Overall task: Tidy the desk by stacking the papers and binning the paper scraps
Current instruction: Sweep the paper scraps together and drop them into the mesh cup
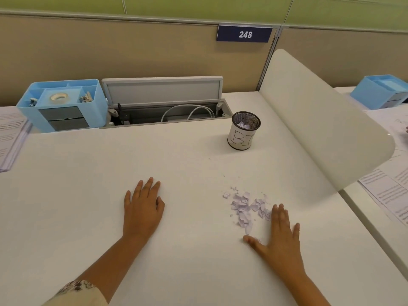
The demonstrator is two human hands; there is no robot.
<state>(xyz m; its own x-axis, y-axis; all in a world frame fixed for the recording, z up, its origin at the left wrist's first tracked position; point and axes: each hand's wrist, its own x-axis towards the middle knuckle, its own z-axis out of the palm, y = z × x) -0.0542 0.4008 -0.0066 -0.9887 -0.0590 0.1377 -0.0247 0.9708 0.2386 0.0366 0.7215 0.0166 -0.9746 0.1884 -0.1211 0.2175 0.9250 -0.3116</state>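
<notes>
A small heap of torn white paper scraps lies on the white desk, right of centre. My right hand lies flat on the desk with fingers spread, its fingertips at the heap's right edge and its thumb below the heap. My left hand rests flat on the desk to the left, fingers straight, apart from the scraps. A black mesh cup wrapped in paper lettered "BI" stands beyond the heap and holds some scraps. A stack of printed papers lies at the far left edge.
A blue desk organiser stands at the back left beside an open cable tray with white cables. A white rounded divider bounds the desk on the right. Beyond it lie printed sheets and another blue organiser.
</notes>
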